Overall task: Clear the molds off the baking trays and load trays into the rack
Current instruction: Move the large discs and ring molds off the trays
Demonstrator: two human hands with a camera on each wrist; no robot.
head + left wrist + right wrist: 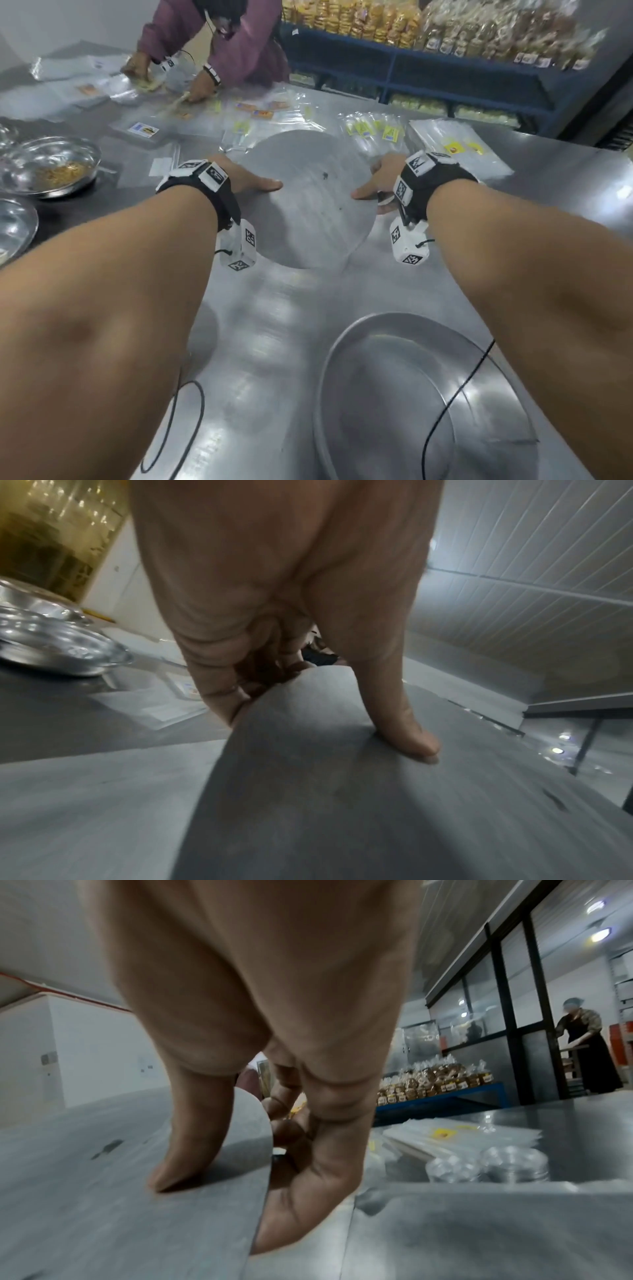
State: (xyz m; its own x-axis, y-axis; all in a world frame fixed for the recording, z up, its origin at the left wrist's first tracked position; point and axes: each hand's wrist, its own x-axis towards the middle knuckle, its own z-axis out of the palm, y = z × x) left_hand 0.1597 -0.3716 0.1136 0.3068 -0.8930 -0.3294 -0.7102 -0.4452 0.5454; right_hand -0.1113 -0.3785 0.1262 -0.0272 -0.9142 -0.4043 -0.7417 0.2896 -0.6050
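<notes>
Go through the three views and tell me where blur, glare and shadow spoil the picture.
Head view: glare patches on the steel table, a shadow under the lifted round tray, edges bowed by the wide lens. Left wrist view: left hand close and soft, tray surface streaked by motion blur. Right wrist view: right hand fills the frame, foreground smeared, background shelves sharper.

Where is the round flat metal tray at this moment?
In the head view the round tray is at the centre of the steel table, held at its edges between the left hand and right hand, just before the plastic bags.
</notes>
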